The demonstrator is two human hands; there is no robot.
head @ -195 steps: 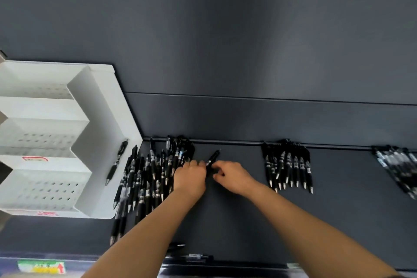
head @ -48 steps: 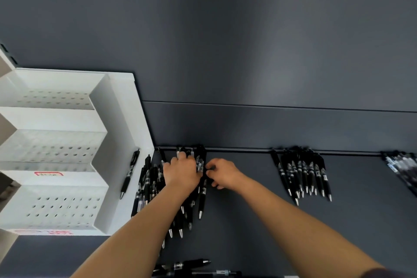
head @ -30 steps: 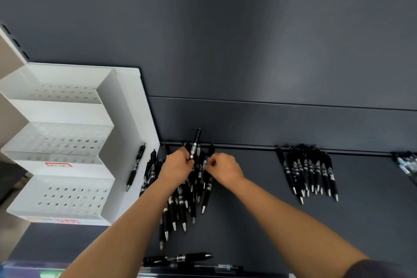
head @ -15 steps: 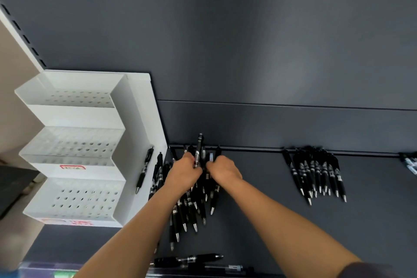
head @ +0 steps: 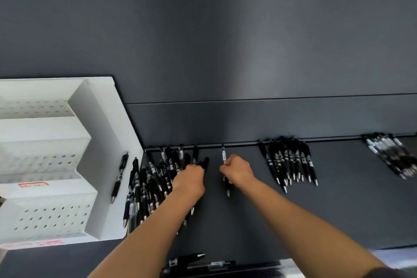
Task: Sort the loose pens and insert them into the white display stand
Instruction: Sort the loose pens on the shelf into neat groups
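A heap of loose black pens (head: 153,185) lies on the dark shelf beside the white display stand (head: 99,165). My left hand (head: 190,179) rests on the heap's right side, fingers curled among the pens. My right hand (head: 237,170) grips a single black pen (head: 224,156) with a clear upper barrel, held apart from the heap; its tip (head: 228,192) pokes out below my fist. One pen (head: 119,176) lies on the stand's side panel. The stand's perforated tiers hold no pens that I can see.
A sorted row of black pens (head: 291,162) lies to the right, and another group (head: 392,156) at the far right. Two pens (head: 191,260) lie at the shelf's front edge. A dark back wall rises behind the shelf.
My right hand has drawn one pen out of the heap and moved it to the right. My left hand stays on the heap. The camera has shifted right.
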